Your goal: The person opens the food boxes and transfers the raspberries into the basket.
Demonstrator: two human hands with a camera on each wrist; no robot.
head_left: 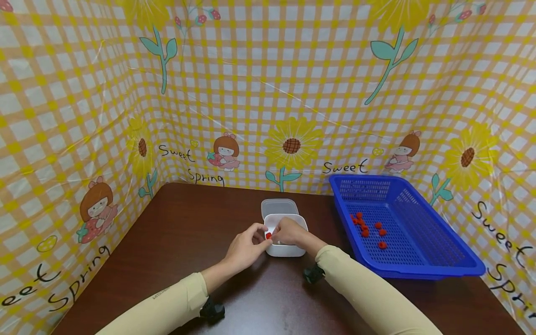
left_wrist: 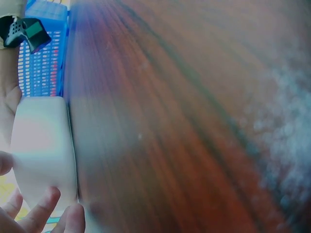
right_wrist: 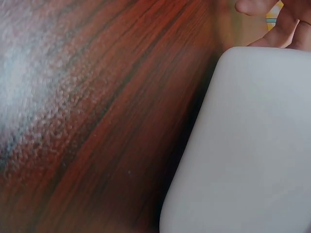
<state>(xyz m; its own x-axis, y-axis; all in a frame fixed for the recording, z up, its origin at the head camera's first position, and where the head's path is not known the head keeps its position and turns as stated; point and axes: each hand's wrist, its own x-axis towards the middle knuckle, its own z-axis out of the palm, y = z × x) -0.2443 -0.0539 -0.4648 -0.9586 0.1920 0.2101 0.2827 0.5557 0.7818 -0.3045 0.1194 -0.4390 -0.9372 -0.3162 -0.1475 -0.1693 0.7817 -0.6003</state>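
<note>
A white box (head_left: pixel 286 251) stands on the table with its pale translucent lid (head_left: pixel 279 206) folded back behind it. My left hand (head_left: pixel 247 244) holds the box's left side, thumb and index finger at the rim. In the left wrist view, fingertips of my left hand (left_wrist: pixel 34 218) lie against the box wall (left_wrist: pixel 43 141). A small red piece (head_left: pixel 268 236) shows between left thumb and index finger, at the box's left edge. My right hand (head_left: pixel 289 231) reaches down into the box with curled fingers; the fingertips are hidden. In the right wrist view, the box (right_wrist: pixel 248 145) hides my right fingers.
To the right stands a blue plastic basket (head_left: pixel 418 242) with several small red pieces (head_left: pixel 365 231) inside, mostly toward its left side. The dark brown wooden table (head_left: pixel 188 223) is bordered at the back and sides by a checked, sunflower-printed cloth (head_left: pixel 268 88).
</note>
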